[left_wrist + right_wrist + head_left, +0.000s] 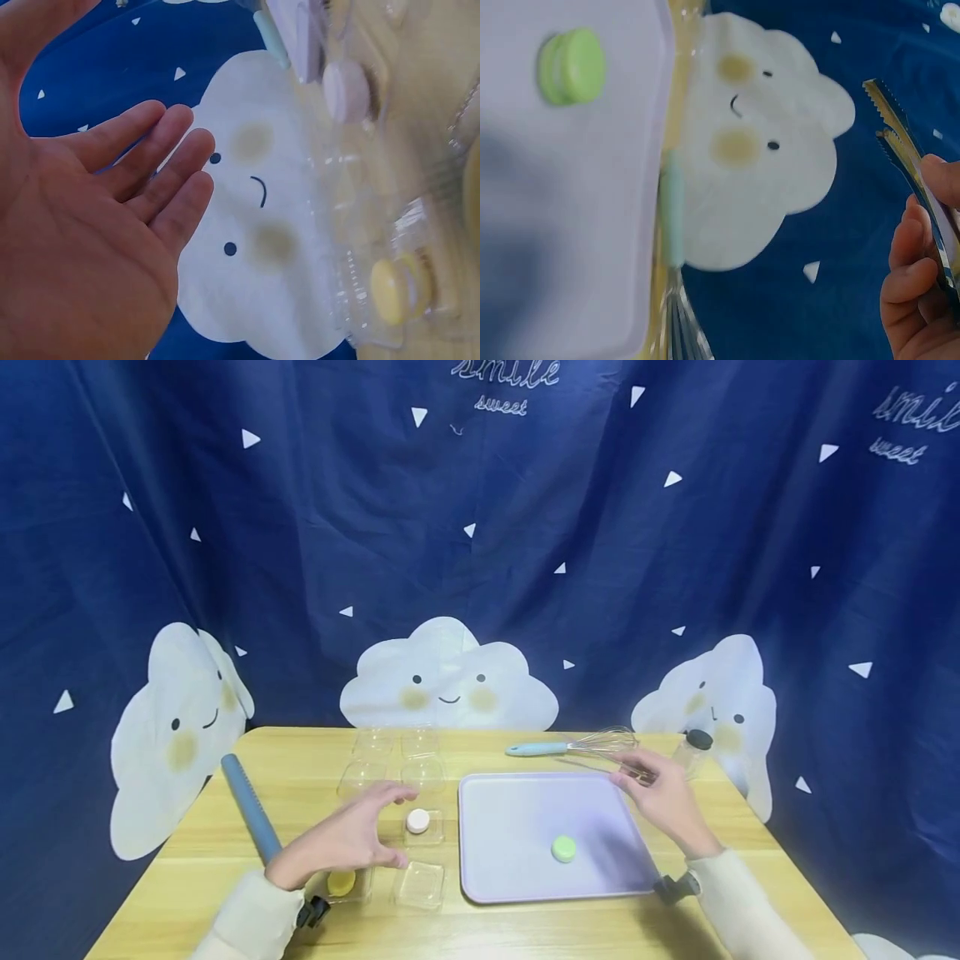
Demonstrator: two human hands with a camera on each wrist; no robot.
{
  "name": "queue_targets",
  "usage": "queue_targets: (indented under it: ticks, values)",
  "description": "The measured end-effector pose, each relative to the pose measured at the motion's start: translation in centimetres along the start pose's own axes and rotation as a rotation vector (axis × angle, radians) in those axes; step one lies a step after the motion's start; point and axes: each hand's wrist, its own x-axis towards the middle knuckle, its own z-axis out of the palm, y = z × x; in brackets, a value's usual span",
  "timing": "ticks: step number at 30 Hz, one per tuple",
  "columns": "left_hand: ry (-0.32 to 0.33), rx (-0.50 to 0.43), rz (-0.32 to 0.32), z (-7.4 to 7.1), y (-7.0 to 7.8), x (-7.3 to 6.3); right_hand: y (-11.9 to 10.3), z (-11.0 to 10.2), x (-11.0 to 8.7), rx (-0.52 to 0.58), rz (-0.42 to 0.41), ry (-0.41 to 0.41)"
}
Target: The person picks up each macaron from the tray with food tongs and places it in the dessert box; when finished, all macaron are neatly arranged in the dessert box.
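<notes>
My right hand grips metal tongs with serrated tips, over the right side of the lilac tray. Nothing shows between the tong tips. On the tray lies a green macaron, left of that hand. My left hand hovers over the clear plastic boxes with thumb and fingers spread apart, holding nothing. Just right of its fingers, a pale pinkish-white macaron sits in one clear box. A yellow macaron rests in another, partly hidden under the left wrist. Beside it stands a clear box with nothing visible inside.
Behind the left hand stand several clear plastic containers. A whisk with a light blue handle lies behind the tray. At the back right is a black-lidded jar. A blue stick lies along the table's left side.
</notes>
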Motion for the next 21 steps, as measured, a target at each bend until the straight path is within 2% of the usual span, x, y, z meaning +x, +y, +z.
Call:
queue_targets:
  ticks: [6,12,16,21]
  values:
    - [-0.061,-0.065,-0.016,1.1,-0.4,-0.6,1.4,-0.9,-1.6,-0.051,0.092,-0.015]
    - [-0.084,-0.025,-0.015,2.0,-0.9,-1.3,2.4,-1.1,-2.9,-0.105,0.105,-0.06]
    - [-0.091,-0.029,-0.023,2.2,-1.1,-1.6,2.9,-0.8,-3.7,-0.077,0.124,-0.125]
    - [-0.096,-0.036,-0.025,2.3,-1.1,-1.8,3.2,-0.4,-4.4,-0.02,0.217,-0.2]
